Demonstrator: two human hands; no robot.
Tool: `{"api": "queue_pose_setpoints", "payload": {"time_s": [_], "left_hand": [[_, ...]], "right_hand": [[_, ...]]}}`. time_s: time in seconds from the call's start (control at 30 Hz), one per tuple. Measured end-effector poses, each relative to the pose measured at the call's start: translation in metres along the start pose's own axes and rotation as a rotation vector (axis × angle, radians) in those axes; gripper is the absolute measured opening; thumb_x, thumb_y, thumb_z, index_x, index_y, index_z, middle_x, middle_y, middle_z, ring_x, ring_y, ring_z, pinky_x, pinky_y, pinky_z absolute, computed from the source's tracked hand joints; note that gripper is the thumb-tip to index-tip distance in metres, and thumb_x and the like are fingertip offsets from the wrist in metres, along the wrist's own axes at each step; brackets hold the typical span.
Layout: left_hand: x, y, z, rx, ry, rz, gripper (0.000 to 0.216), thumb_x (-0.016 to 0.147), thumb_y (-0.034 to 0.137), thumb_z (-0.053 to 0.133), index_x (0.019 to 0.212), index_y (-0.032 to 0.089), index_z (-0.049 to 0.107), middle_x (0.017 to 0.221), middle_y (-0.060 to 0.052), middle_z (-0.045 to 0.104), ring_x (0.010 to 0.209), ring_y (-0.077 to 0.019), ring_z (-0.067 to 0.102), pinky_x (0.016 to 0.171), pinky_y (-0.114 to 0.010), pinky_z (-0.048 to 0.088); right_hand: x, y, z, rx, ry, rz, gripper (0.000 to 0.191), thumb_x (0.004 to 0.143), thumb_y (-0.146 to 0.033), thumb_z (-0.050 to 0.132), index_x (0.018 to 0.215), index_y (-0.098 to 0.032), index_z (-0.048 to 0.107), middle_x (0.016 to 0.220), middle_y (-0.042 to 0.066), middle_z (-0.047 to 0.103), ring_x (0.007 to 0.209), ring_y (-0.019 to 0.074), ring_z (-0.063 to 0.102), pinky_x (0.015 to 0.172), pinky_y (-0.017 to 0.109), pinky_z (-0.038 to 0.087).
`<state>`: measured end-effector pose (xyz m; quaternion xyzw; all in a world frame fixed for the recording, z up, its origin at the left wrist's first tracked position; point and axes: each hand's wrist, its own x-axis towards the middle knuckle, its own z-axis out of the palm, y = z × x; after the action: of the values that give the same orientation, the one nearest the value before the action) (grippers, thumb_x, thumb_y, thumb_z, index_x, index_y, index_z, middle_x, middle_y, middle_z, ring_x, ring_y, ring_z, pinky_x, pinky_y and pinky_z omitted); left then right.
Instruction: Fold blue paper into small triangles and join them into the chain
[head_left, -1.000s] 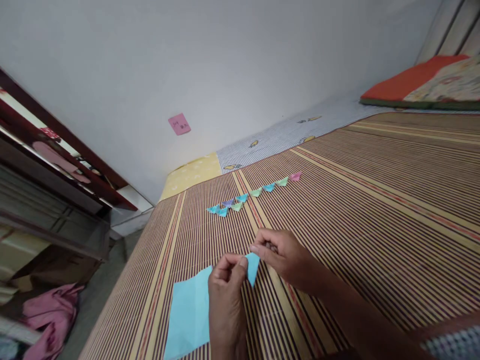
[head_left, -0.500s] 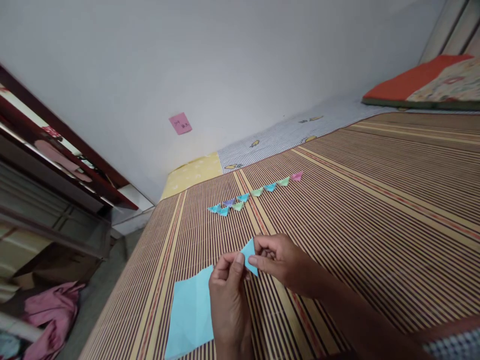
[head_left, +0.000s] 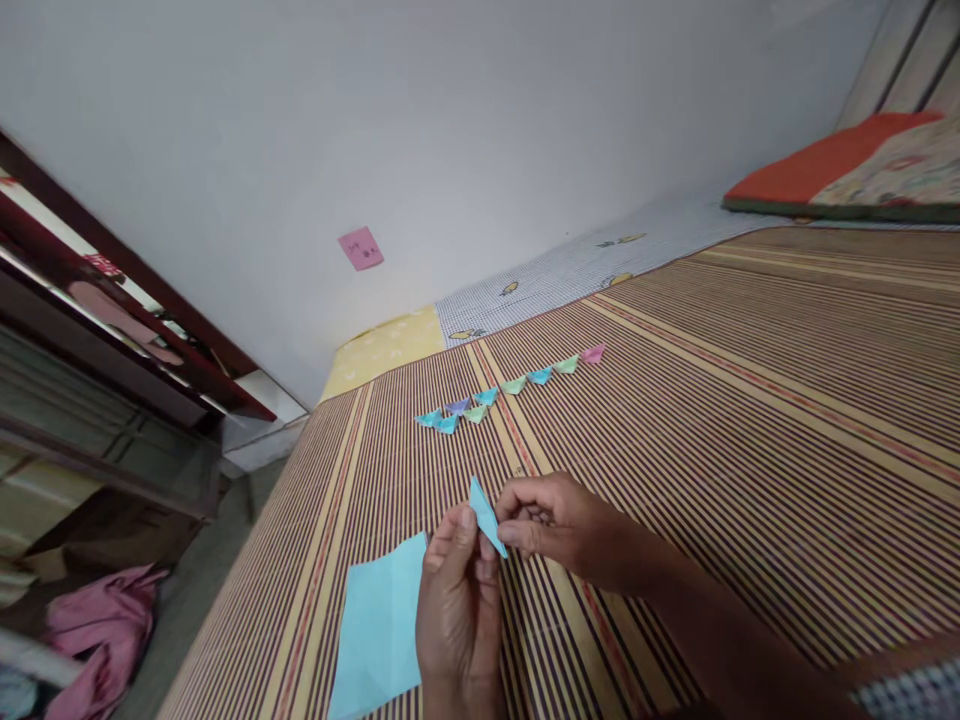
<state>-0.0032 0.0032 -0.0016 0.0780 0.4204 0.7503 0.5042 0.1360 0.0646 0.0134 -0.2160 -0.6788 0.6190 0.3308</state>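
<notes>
My left hand (head_left: 459, 600) is closed, pinching a small folded piece of light-blue paper (head_left: 485, 515) between thumb and fingers. The paper is turned so that it looks like a narrow triangle. My right hand (head_left: 551, 525) is closed too, its curled fingertips and thumb at the right edge of the same piece. A flat sheet of light-blue paper (head_left: 381, 625) with faint creases lies just left of my left hand, partly behind it. Farther off, several small folded paper triangles (head_left: 514, 385) in blue, green, purple and pink lie in a slanting row.
Beneath everything is a striped bamboo mat (head_left: 712, 420). A pink note (head_left: 361, 248) is stuck on the white wall (head_left: 525, 130). An orange and floral folded quilt (head_left: 832, 165) rests at the far right. Pink cloth (head_left: 105, 630) lies low beyond the mat's left edge.
The folded paper has turned to a narrower view and shifted slightly left with my left hand. My right thumb has moved from its face to its right edge.
</notes>
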Motion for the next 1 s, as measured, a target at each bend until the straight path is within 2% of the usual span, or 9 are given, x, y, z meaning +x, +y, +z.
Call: {"api": "queue_pose_setpoints", "payload": {"time_s": [0.17, 0.37, 0.47, 0.57, 0.63, 0.73, 0.83, 0.9, 1.0], "left_hand": [[-0.002, 0.003, 0.004, -0.074, -0.002, -0.049, 0.028, 0.089, -0.007, 0.051, 0.074, 0.009, 0.069, 0.069, -0.004, 0.065, 0.057, -0.0078, 0.062, 0.058, -0.016, 0.057], [-0.001, 0.002, 0.001, -0.056, -0.029, -0.026, 0.023, 0.086, -0.005, 0.058, 0.075, 0.01, 0.071, 0.069, -0.003, 0.065, 0.057, -0.0076, 0.06, 0.06, -0.018, 0.057], [-0.002, 0.0, -0.001, 0.051, -0.121, 0.033, 0.005, 0.079, 0.008, 0.074, 0.076, 0.012, 0.073, 0.064, -0.002, 0.065, 0.057, -0.0093, 0.059, 0.059, -0.019, 0.055], [-0.002, -0.003, 0.0, 0.213, -0.217, 0.143, 0.016, 0.074, 0.024, 0.083, 0.079, 0.012, 0.075, 0.059, 0.0, 0.062, 0.058, -0.01, 0.056, 0.059, -0.019, 0.051], [-0.003, -0.005, 0.0, 0.313, -0.193, 0.214, 0.023, 0.074, 0.03, 0.083, 0.087, 0.013, 0.075, 0.063, 0.0, 0.063, 0.06, -0.0103, 0.056, 0.062, -0.02, 0.05], [-0.007, -0.005, 0.002, 0.488, -0.097, 0.299, 0.038, 0.078, 0.036, 0.08, 0.109, 0.017, 0.069, 0.08, -0.002, 0.068, 0.07, -0.0127, 0.063, 0.067, -0.023, 0.051], [-0.014, -0.006, 0.007, 0.664, -0.116, 0.36, 0.053, 0.082, 0.042, 0.075, 0.128, 0.022, 0.058, 0.095, -0.004, 0.069, 0.086, -0.0172, 0.068, 0.073, -0.025, 0.052], [-0.018, -0.006, 0.01, 0.736, -0.163, 0.365, 0.057, 0.086, 0.045, 0.07, 0.136, 0.023, 0.052, 0.095, -0.005, 0.07, 0.087, -0.0188, 0.069, 0.076, -0.028, 0.053], [-0.022, -0.006, 0.012, 0.77, -0.145, 0.373, 0.056, 0.088, 0.047, 0.065, 0.137, 0.022, 0.054, 0.098, -0.008, 0.072, 0.086, -0.02, 0.069, 0.073, -0.029, 0.053]], "right_hand": [[0.001, 0.0, 0.001, 0.029, 0.023, -0.011, 0.014, 0.089, -0.022, 0.062, 0.076, -0.017, 0.061, 0.069, -0.003, 0.057, 0.065, 0.0118, 0.052, 0.061, 0.025, 0.04], [-0.001, 0.001, 0.0, 0.02, 0.021, -0.024, 0.011, 0.09, -0.019, 0.057, 0.079, -0.017, 0.061, 0.07, -0.003, 0.056, 0.065, 0.0118, 0.051, 0.06, 0.024, 0.04], [-0.001, 0.0, 0.003, -0.039, 0.082, -0.041, 0.011, 0.088, -0.014, 0.055, 0.08, -0.018, 0.06, 0.069, -0.004, 0.056, 0.063, 0.0112, 0.05, 0.058, 0.023, 0.039], [-0.001, 0.0, 0.008, -0.115, 0.164, -0.059, 0.011, 0.088, -0.012, 0.054, 0.081, -0.019, 0.059, 0.066, -0.005, 0.057, 0.059, 0.0111, 0.05, 0.054, 0.023, 0.037], [0.0, 0.002, 0.011, -0.171, 0.218, -0.086, 0.012, 0.088, -0.011, 0.053, 0.08, -0.02, 0.057, 0.064, -0.005, 0.055, 0.057, 0.0108, 0.05, 0.053, 0.023, 0.036], [0.003, 0.008, 0.015, -0.299, 0.344, -0.156, 0.013, 0.087, -0.01, 0.054, 0.079, -0.02, 0.056, 0.062, -0.006, 0.05, 0.055, 0.0105, 0.047, 0.051, 0.022, 0.034], [0.005, 0.013, 0.017, -0.459, 0.461, -0.237, 0.012, 0.085, -0.009, 0.054, 0.082, -0.019, 0.06, 0.066, -0.004, 0.052, 0.057, 0.0114, 0.047, 0.054, 0.024, 0.034], [0.006, 0.013, 0.018, -0.511, 0.48, -0.3, 0.017, 0.084, -0.006, 0.053, 0.087, -0.019, 0.063, 0.074, -0.001, 0.059, 0.063, 0.013, 0.052, 0.06, 0.025, 0.038], [0.005, 0.012, 0.018, -0.417, 0.465, -0.305, 0.025, 0.085, -0.005, 0.051, 0.094, -0.02, 0.069, 0.084, 0.002, 0.065, 0.07, 0.0144, 0.057, 0.065, 0.026, 0.043]]}}
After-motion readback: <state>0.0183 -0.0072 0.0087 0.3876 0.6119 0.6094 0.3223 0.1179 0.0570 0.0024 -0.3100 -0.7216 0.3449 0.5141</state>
